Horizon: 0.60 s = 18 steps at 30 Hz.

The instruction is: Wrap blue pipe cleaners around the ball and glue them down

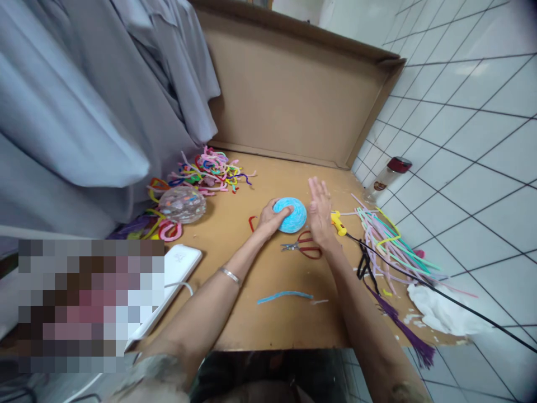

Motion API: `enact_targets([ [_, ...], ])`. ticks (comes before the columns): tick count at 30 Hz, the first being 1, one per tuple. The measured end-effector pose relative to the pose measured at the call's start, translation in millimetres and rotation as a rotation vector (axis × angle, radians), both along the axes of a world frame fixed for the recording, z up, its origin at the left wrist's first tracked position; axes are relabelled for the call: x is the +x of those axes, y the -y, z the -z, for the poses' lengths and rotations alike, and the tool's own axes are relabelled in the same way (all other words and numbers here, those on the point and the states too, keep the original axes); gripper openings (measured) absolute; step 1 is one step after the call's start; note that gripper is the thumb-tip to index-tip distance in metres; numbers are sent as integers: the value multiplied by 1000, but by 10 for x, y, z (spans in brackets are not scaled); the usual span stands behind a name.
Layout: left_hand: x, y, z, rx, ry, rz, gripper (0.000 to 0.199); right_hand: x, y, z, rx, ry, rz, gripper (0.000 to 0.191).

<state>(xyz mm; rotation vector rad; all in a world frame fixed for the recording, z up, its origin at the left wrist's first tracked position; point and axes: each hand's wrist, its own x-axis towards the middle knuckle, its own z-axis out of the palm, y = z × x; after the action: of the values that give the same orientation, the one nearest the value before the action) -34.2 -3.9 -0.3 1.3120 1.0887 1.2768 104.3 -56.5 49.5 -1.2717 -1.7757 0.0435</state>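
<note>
My left hand grips a round, light-blue coiled disc, which looks wound from fuzzy stems, with the thumb lying across its face. To the right of the disc, my right hand is held upright with fingers stretched out and nothing in them. Red-handled scissors lie on the table just below the disc, partly behind my right wrist. A yellow glue gun rests beside my right hand, its black cord running off to the right. Closer to me lies a loose blue fuzzy stem.
Colourful bent pipe cleaners are heaped at the back left, near a clear round container. Straight pipe cleaners spread along the right, by a bottle and white tissue. A cardboard panel stands behind; a white power strip sits left.
</note>
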Motion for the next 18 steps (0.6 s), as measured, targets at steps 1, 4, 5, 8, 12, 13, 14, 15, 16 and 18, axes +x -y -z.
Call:
enact_targets([
  [1,-1,-8,7,1,9,2,43,2,-14,-61,47,-13,-2,68],
  [4,-2,-33,36,5,28,27,46,-22,-96,-112,83,25,-63,73],
  [5,-2,-39,45,5,25,45,45,-41,-131,-75,55,62,-121,72],
  [8,-4,-47,65,57,18,81,38,-118,-216,130,-59,110,-264,65],
  [12,-1,-40,79,84,15,75,35,-196,-252,325,-28,80,-201,64],
  [13,0,-39,83,83,13,75,36,-201,-252,333,-14,75,-185,65],
  [14,2,-38,89,87,13,80,37,-201,-249,328,-8,74,-171,65],
  [15,4,-39,97,96,15,90,38,-199,-243,312,-11,80,-160,65],
  [16,6,-41,105,106,25,95,39,-197,-233,289,-21,91,-150,66],
  [18,14,-47,122,98,28,92,40,-205,-196,240,-45,125,-133,68],
])
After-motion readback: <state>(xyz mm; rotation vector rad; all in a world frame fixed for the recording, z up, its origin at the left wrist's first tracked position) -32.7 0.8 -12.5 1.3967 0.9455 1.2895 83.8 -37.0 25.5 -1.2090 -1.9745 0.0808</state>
